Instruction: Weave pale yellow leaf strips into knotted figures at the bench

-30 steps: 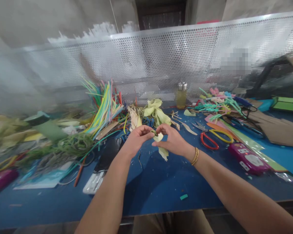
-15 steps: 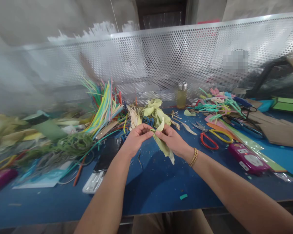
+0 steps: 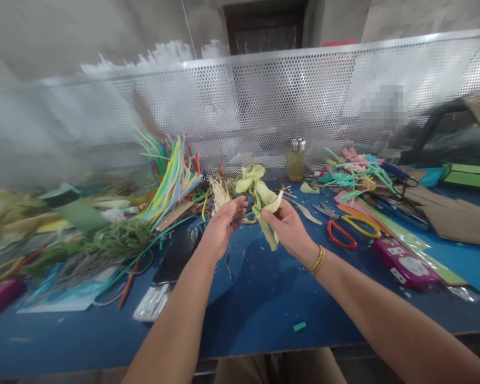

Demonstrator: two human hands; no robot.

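Observation:
My right hand (image 3: pixel 290 229), with a gold bracelet (image 3: pixel 318 260) at its wrist, pinches a pale green, leaf-like husk piece (image 3: pixel 269 230) between thumb and fingers. One end of the piece curls up above the thumb and the other hangs down. My left hand (image 3: pixel 225 221) is just left of it, fingers apart and slightly bent, with nothing visible in them. Behind both hands lies a bunch of pale green leaf pieces (image 3: pixel 251 178); where it ends and the held piece begins is hard to tell. Pale beige husks (image 3: pixel 220 194) lie beyond my left hand.
Right on the blue table (image 3: pixel 260 304) are red-and-yellow-handled scissors (image 3: pixel 342 240), a purple case (image 3: pixel 404 264) and colourful stems (image 3: pixel 360 173). A lidded bottle (image 3: pixel 296 162) stands behind. Left are coloured strips (image 3: pixel 172 181), green cord (image 3: pixel 124 234) and a black item (image 3: pixel 178 256). A perforated metal panel (image 3: pixel 272 101) runs behind.
My left hand has let go of the pale green piece and moved slightly left, its fingers spreading. My right hand keeps hold of the piece, now a little further right.

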